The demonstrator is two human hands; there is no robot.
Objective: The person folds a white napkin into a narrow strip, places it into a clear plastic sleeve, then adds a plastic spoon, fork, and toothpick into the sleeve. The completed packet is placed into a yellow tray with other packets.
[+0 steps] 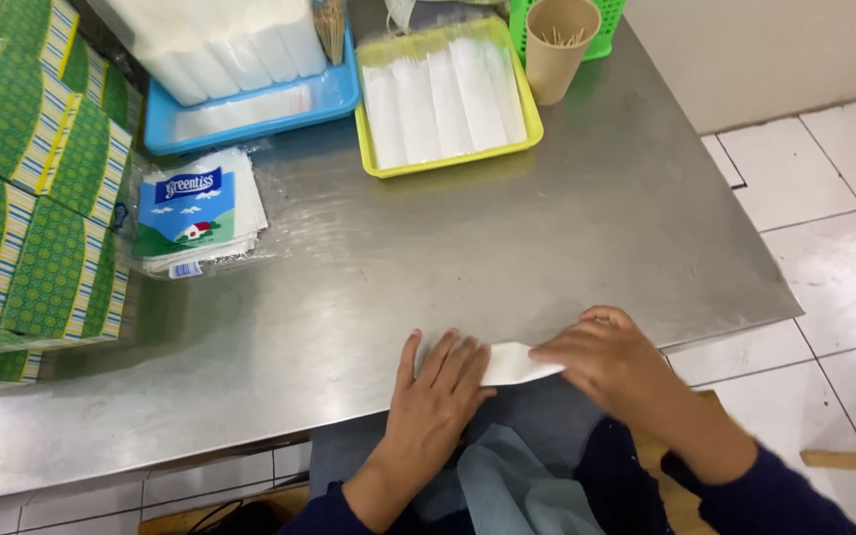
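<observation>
A folded white paper napkin [513, 364] lies at the near edge of the steel table [507, 238]. My left hand [438, 391] presses flat on the napkin's left end, fingers spread. My right hand [606, 359] rests on its right end, fingers bent over the paper. A yellow tray [525, 139] at the back holds a row of folded white napkins [443, 99].
A blue tray [334, 97] with stacked white tissue sits at the back left. An opened plastic pack of napkins [195, 210] lies beside green patterned boxes [27, 198]. A tan cup of toothpicks [557, 45] stands by a green basket [601, 30]. White tiled floor lies to the right.
</observation>
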